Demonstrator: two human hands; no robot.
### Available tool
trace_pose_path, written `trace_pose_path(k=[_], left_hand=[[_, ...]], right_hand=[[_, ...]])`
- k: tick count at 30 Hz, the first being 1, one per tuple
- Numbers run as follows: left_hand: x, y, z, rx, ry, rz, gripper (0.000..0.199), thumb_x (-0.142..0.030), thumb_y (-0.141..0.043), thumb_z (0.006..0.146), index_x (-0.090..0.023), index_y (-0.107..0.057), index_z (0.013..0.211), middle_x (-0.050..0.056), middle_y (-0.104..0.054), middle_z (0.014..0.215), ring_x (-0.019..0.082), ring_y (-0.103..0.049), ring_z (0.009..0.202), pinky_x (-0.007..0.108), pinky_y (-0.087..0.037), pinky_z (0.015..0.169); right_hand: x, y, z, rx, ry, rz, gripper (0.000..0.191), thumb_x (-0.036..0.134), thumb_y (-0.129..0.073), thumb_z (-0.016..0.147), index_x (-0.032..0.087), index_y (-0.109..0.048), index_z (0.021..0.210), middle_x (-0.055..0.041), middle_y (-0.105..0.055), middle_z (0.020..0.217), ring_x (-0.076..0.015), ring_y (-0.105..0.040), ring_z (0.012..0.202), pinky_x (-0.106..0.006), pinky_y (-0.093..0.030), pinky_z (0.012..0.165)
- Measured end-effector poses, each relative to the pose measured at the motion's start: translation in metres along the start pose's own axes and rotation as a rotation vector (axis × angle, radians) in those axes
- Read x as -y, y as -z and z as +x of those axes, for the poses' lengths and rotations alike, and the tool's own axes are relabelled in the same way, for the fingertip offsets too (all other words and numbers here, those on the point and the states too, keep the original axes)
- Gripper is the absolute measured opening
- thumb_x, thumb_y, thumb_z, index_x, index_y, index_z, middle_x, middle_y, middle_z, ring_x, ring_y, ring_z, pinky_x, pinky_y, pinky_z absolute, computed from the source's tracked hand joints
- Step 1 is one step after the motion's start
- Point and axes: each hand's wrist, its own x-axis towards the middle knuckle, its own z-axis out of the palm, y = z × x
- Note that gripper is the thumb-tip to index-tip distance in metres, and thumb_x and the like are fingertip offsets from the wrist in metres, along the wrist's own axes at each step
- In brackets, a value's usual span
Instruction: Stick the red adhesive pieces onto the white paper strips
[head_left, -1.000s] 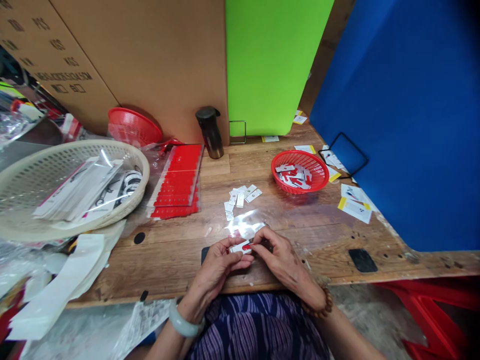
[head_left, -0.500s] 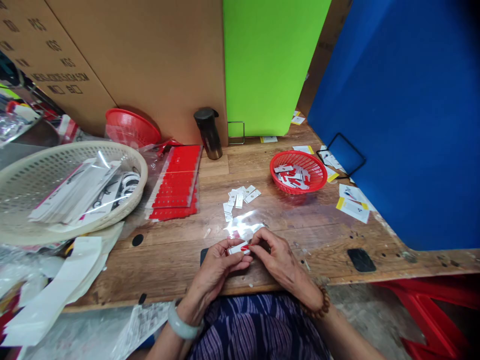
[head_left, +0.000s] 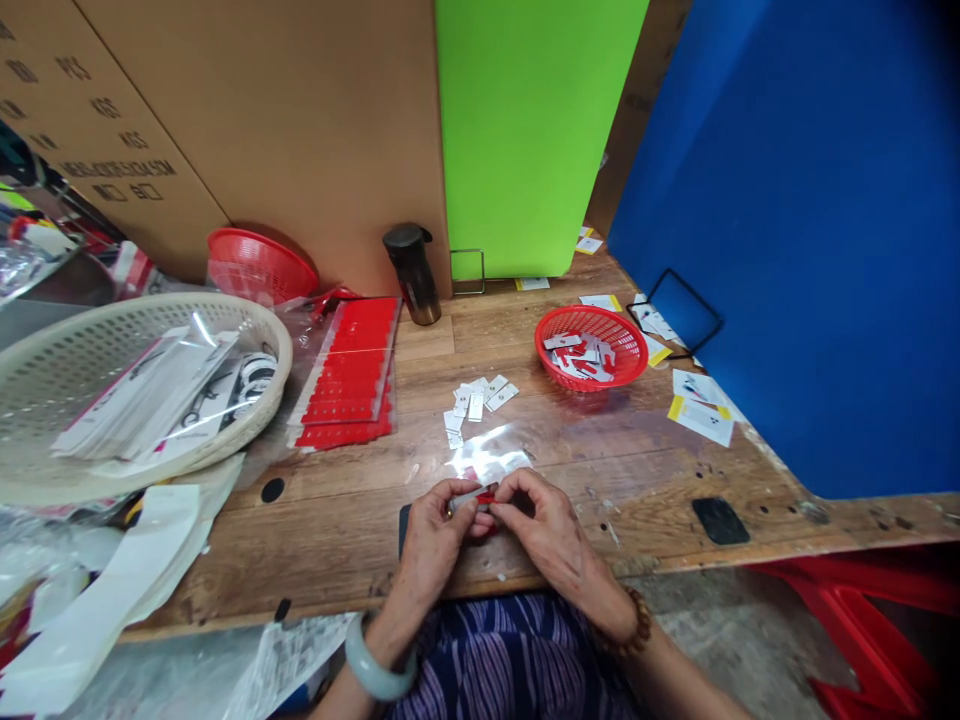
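Observation:
Near the table's front edge, my left hand (head_left: 435, 535) is closed on a small white rectangular piece (head_left: 463, 499), which is tilted and partly covered by my fingers. A red strip (head_left: 487, 495) shows at the right end of that piece. There my right hand (head_left: 553, 525) pinches, its thumb and index finger against the red strip. Beyond my hands lies a loose group of similar white pieces (head_left: 477, 403). Farther right, a red basket (head_left: 551, 376) holds several white pieces with red parts.
Sheets of red stickers (head_left: 352, 365) lie left of the white pieces. A large cream basket (head_left: 262, 425) with printed cards fills the left side. A dark bottle (head_left: 412, 275) stands at the back. Blue (head_left: 810, 250) and green panels (head_left: 532, 140) rise behind, with printed cards (head_left: 703, 418) near the blue one.
The white piece has been turned, so less of its face shows. My right hand has come slightly closer to my left. The whole view has shifted a little.

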Motion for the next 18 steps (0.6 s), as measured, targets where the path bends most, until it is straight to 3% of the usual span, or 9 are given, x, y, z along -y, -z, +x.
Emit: trace_pose_path(k=[3,8,18], left_hand=[[-0.002,-0.001,-0.002,0.005,0.012,0.003,0.033,-0.025,-0.072,0.067,-0.009,-0.059,0.093,0.007,-0.071,0.063,0.015,-0.068,0.058,0.022,-0.053,0.062],[0.001,0.001,0.000,0.019,0.082,-0.028,0.042,-0.030,-0.076,0.062,-0.009,-0.057,0.094,0.008,-0.071,0.061,0.015,-0.067,0.054,0.021,-0.053,0.058],[0.008,0.005,0.004,0.029,0.145,-0.101,0.045,-0.028,-0.080,0.059,-0.009,-0.058,0.093,0.010,-0.072,0.062,0.015,-0.068,0.054,0.020,-0.053,0.056]], right_hand=[[0.003,0.002,-0.001,-0.033,0.046,-0.033,0.009,0.014,-0.054,0.074,0.019,-0.053,0.068,0.0003,-0.055,0.077,-0.0155,-0.053,0.077,-0.027,-0.040,0.070],[0.005,0.006,0.000,0.036,0.015,-0.027,0.010,0.013,-0.049,0.078,0.020,-0.052,0.072,0.0028,-0.055,0.070,-0.0129,-0.050,0.067,-0.025,-0.038,0.064],[-0.009,0.003,0.002,0.026,0.083,-0.154,0.009,0.015,-0.048,0.081,0.021,-0.051,0.075,0.0020,-0.056,0.073,-0.0137,-0.051,0.068,-0.025,-0.038,0.064]])
